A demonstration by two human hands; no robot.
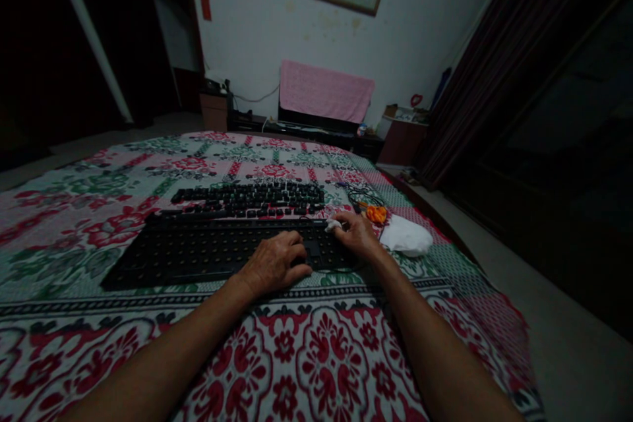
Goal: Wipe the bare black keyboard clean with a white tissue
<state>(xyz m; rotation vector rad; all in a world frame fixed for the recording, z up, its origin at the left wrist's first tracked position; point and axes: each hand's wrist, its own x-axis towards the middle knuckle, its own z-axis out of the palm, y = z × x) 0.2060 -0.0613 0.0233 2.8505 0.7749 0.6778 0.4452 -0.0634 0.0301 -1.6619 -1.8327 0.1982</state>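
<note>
A black keyboard base (198, 250), its keycaps removed and rows of small studs showing, lies across the patterned bedspread. On its right half rests my left hand (277, 260), palm down, with the thumb stretched apart from the bent fingers near the front edge. My right hand (359, 234) is closed on a crumpled white tissue (333, 225) at the keyboard's upper right end. Behind the base, loose black keycaps (247, 198) are laid out in rows. A dark strip (198, 215) lies between them and the base.
Right of my right hand lie a white bundle (408, 236), an orange object (376, 213) and a coiled dark cable (363, 194). The patterned bedspread (336, 362) runs under everything. Beyond it, a pink towel (326, 91) drapes over a screen on a low cabinet.
</note>
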